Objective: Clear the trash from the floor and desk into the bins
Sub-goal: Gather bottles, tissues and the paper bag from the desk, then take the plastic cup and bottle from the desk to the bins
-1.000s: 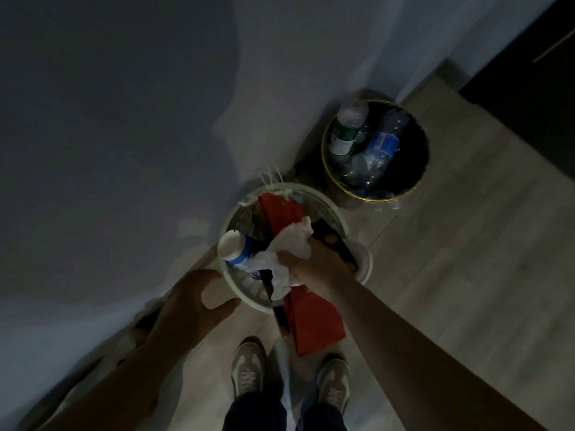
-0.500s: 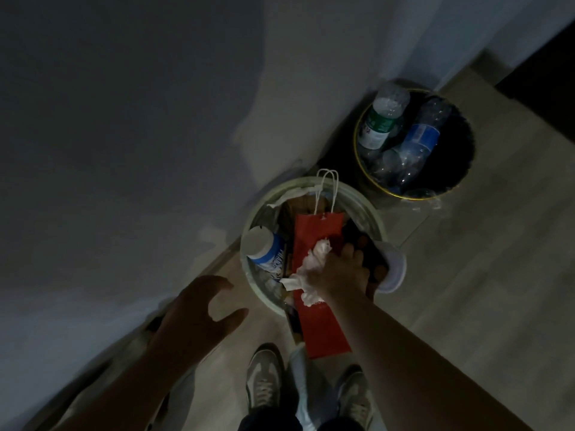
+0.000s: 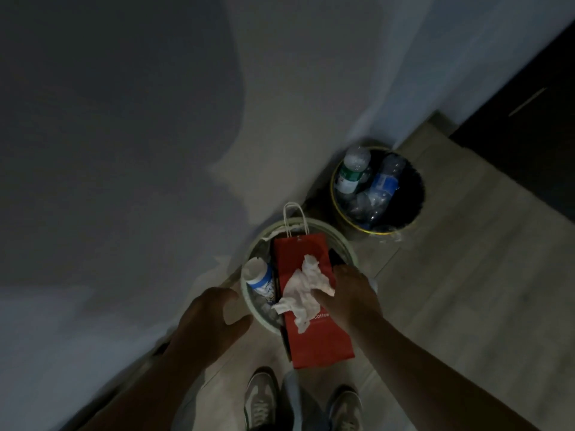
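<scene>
Step in hand: by the look of it, pushing paper trash down into the pale bin.
Right hand: back up, over the red paper bag, fingertips at the edge of the crumpled tissue. Pinching or only pressing, impossible to tell in this dim light.
Left hand: loosely spread, holding nothing, just beside the near-left rim of the pale bin.
Bag: flat across the top of the pale bin, white handles past the far rim, bottom end jutting out over the near rim above the floor.
Tissue: loose on top of the bag, not down inside.
Already in the pale bin: cup with a blue band, just left of the bag.
Other bin: dark bin, near the pale one by the wall, holding plastic bottles.
Feet: shoes below the bag's overhanging end.
Progress: probably near the end of this drop, with nothing seated yet.
Risk, bag: tipping back out onto the floor once the right hand lets go, given the long overhang at the near rim.
Risk, tissue: sliding off the smooth bag, outside the rim, on any tilt.
Risk, bin: rocking or toppling toward the shoes under a hard push on the overhang, the left hand not bracing the rim.
Risk, cup: getting knocked over by the bag's edge while being folded in.
</scene>
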`<state>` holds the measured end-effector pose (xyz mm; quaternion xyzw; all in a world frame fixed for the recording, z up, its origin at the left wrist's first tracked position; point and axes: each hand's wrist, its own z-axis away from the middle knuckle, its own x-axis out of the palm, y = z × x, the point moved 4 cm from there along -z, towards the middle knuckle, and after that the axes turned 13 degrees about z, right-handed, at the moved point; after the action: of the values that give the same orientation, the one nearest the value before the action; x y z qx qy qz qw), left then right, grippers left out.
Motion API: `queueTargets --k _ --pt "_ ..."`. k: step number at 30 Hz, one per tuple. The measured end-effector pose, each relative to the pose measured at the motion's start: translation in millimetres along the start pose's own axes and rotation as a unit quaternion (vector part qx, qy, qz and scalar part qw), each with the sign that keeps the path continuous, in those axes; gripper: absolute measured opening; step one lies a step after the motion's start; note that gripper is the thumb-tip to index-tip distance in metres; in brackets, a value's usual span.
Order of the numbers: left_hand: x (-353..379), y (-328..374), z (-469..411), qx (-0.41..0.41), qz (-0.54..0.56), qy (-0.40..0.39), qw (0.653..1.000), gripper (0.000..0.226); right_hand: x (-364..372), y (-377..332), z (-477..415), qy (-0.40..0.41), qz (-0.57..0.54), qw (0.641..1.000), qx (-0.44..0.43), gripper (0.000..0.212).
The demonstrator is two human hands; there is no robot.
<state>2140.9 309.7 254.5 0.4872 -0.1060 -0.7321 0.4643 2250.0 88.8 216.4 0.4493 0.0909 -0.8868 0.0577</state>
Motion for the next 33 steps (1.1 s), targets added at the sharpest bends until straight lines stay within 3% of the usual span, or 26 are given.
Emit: queueTargets --k 9,18,26,33 --pt "-88.7 133.8 33.2 0.056 -0.063 0.005 0.996 0.048 -164.5 -3.1 73.8 0.069 -0.003 0.996 -0.053 0.046" --pt "-251.3 354.7 104.9 0.254 -0.059 0.074 0.963 0.051 -441.9 -8.5 196.8 0.260 0.039 0.960 -0.099 0.055" --pt "-410.1 534.8 248.4 0.431 -0.089 0.195 0.877 0.052 -657.8 -10.6 393.4 0.459 0.055 0.881 -0.097 0.050" --pt "-506.3 613.6 388.2 0.543 -0.083 0.265 0.792 0.047 -753.9 -42.9 557.3 0.562 0.078 0.810 -0.148 0.052"
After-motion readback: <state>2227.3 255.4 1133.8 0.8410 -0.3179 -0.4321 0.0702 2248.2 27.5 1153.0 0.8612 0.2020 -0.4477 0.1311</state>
